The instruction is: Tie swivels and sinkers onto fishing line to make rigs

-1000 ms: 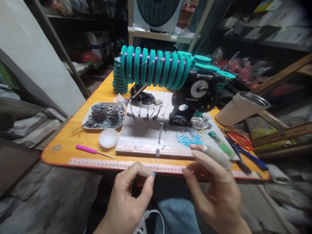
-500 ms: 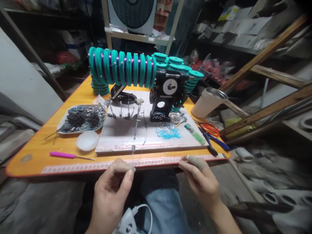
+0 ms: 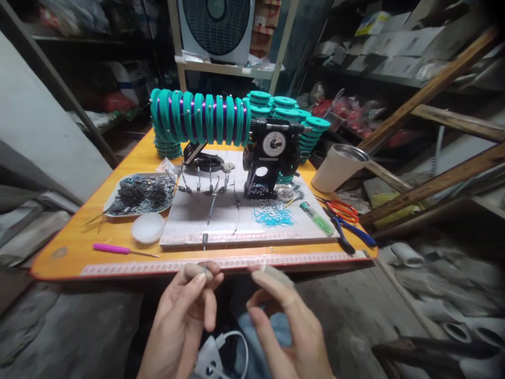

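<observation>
Just short of the near edge of the white board (image 3: 189, 218), the left hand (image 3: 179, 313) pinches thumb against forefinger, with a tiny bluish piece (image 3: 205, 270) showing at the tips. To its right, also short of the board, the right hand (image 3: 290, 321) is half open, thumb and forefinger apart, with nothing visible in it.

The likeliest mishap is the piece slipping off below the board: it is very small and only the fingertips hold it. The covering (image 3: 278, 277) on the right forefinger may dull its touch. Above the board, weighted strands (image 3: 212, 208) hang under the green spools (image 3: 201, 117); a hand lifted carelessly could snag or tangle them. A stray brush could scatter the loose blue pieces (image 3: 272, 217) on the board's right half.
</observation>
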{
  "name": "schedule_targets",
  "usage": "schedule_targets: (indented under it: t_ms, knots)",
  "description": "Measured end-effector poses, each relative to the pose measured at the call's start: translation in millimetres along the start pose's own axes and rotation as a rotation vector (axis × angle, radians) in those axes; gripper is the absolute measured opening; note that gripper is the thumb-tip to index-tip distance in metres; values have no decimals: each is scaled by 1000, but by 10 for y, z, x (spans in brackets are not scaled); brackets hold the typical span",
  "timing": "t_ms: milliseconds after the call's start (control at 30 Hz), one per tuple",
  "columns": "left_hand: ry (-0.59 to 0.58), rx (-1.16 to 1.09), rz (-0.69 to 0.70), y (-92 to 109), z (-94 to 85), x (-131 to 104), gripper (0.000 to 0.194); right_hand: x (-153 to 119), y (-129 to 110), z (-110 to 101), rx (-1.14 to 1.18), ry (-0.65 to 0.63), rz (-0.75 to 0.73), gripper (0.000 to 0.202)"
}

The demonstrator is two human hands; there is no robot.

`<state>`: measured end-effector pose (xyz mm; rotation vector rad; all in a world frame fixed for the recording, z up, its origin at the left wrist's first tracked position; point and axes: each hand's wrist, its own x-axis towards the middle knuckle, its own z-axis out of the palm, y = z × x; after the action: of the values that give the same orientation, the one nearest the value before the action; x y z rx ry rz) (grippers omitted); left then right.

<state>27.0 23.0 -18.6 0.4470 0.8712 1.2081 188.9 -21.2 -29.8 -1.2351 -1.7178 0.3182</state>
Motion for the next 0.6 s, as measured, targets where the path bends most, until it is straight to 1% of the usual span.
schedule_targets:
  t_ms: [100, 200, 267, 433, 533, 567, 600]
  knots:
    - [44, 2, -93, 29, 38, -25, 17, -80, 81, -141, 4, 115, 28, 47]
    - [40, -1, -217, 70, 65, -39, 15, -118, 149, -188, -48, 150, 5, 46]
    - [-7, -23, -295, 97, 56, -32, 14, -123, 197, -184, -91, 136, -42, 46]
    - [-155, -106, -444, 102, 23, 59, 8, -126, 295, -130, -139, -7, -121, 42]
    - [-267, -163, -525, 81, 50, 127, 7, -89, 308, -107, -151, -15, -166, 42]
    - [-296, -158, -532, 75, 62, 143, 8, -57, 305, -102, -130, -3, -172, 43]
    - [-308, -129, -506, 70, 73, 156, 10, -13, 298, -97, -91, 19, -166, 46]
